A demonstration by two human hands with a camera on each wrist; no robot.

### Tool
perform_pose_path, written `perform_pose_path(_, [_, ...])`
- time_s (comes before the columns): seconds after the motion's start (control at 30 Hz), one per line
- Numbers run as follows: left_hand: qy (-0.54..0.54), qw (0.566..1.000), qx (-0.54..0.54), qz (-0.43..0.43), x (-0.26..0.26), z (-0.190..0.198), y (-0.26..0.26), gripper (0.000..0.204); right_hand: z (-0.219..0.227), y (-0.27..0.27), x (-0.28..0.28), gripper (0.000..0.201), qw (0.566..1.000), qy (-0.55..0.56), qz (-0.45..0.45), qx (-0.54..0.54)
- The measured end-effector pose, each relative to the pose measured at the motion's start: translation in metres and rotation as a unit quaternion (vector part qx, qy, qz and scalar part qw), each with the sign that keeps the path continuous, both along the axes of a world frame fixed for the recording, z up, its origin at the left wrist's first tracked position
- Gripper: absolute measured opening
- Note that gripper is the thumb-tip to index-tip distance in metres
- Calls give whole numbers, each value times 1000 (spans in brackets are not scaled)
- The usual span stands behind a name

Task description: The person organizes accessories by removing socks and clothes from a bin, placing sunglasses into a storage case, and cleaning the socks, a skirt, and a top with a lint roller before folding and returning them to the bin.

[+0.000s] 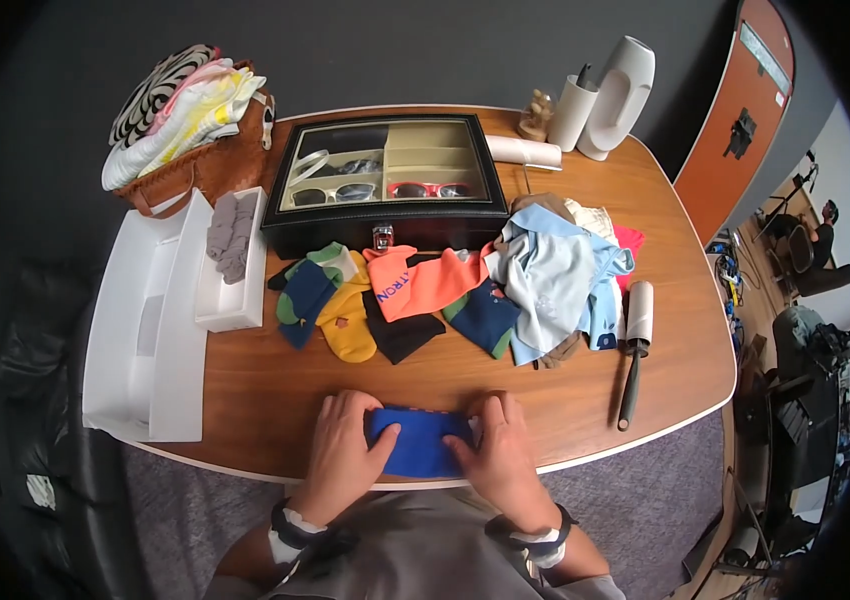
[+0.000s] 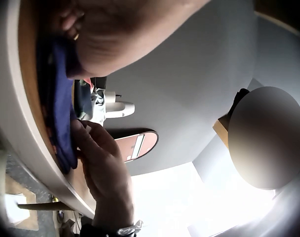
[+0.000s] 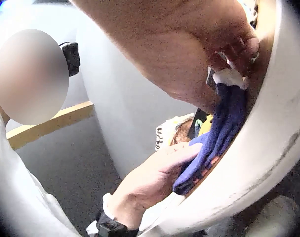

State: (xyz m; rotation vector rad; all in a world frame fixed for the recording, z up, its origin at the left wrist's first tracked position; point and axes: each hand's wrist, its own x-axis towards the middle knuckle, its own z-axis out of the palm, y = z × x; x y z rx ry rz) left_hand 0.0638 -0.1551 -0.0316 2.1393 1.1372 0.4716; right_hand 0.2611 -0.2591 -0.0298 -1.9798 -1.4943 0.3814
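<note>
A blue sock point(image 1: 415, 442) lies folded flat near the front edge of the table, with both hands at its ends. My left hand point(image 1: 347, 448) pinches the left end, thumb on top and fingers curled at the far side. At the opposite end my right hand point(image 1: 503, 450) grips the fabric the same way. In the right wrist view a white patch point(image 3: 230, 79) of the sock shows under the right fingers, and orange marks point(image 3: 209, 168) run along its lower side. Beyond the hands is a row of socks: an orange sock point(image 1: 423, 283), a yellow sock point(image 1: 347, 325) and several darker ones.
A black glasses case point(image 1: 385, 218) stands behind the socks. Light blue clothes point(image 1: 550, 265) are heaped to the right, beside a lint roller point(image 1: 637, 330). On the left are a large white box point(image 1: 177, 385) and a smaller white box point(image 1: 235, 316) holding grey socks point(image 1: 232, 235).
</note>
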Motion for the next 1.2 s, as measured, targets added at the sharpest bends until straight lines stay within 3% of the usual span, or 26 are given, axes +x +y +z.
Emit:
perform_pose_path(0.07, [-50,995,-87,6,0,-4,1,31,-2,1,3,44,999,32,19,-7])
perform_pose_path(0.17, [-152,979,-134,-12,-2,-7,1,33,8,4,2,40,984,139,-7,-112])
perform_pose_path(0.27, [-257,957,-138,10,-6,5,1,40,23,8,5,33,979,195,66,15])
perform_pose_path(0.4, [-359,933,-13,-19,-25,-18,1,48,45,8,2,33,981,157,86,78])
perform_pose_path(0.43, [-360,932,-9,-37,-23,-15,4,49,38,8,3,32,984,130,92,79])
perform_pose_path(0.53, [-185,982,15,-28,-21,6,7,39,24,10,4,30,984,96,110,102])
perform_pose_path(0.57, [-150,987,-31,-50,-25,5,12,32,22,11,5,29,982,92,117,113])
perform_pose_path(0.67, [-229,968,-64,-81,-34,-11,12,32,34,10,8,28,984,84,147,55])
perform_pose_path(0.7, [-305,939,-152,-51,-34,-10,8,33,39,10,8,25,981,104,157,36])
perform_pose_path(0.8, [-348,907,-236,-13,-49,-5,6,29,69,15,3,24,963,192,190,-17])
perform_pose_path(0.87, [-385,885,-261,0,-58,25,6,30,84,25,1,24,950,221,218,-25])
perform_pose_path(0.93, [-371,906,-204,15,-75,49,8,33,99,40,-6,23,937,236,255,-46])
perform_pose_path(1.03, [-394,903,-153,80,-105,75,5,35,119,75,-28,19,918,232,319,-49])
perform_pose_path(1.07, [-392,912,-76,96,-117,82,6,31,124,88,-37,18,911,230,341,-43])
perform_pose_path(1.2, [-248,945,72,199,-178,133,37,23,139,156,-104,18,878,211,427,40])
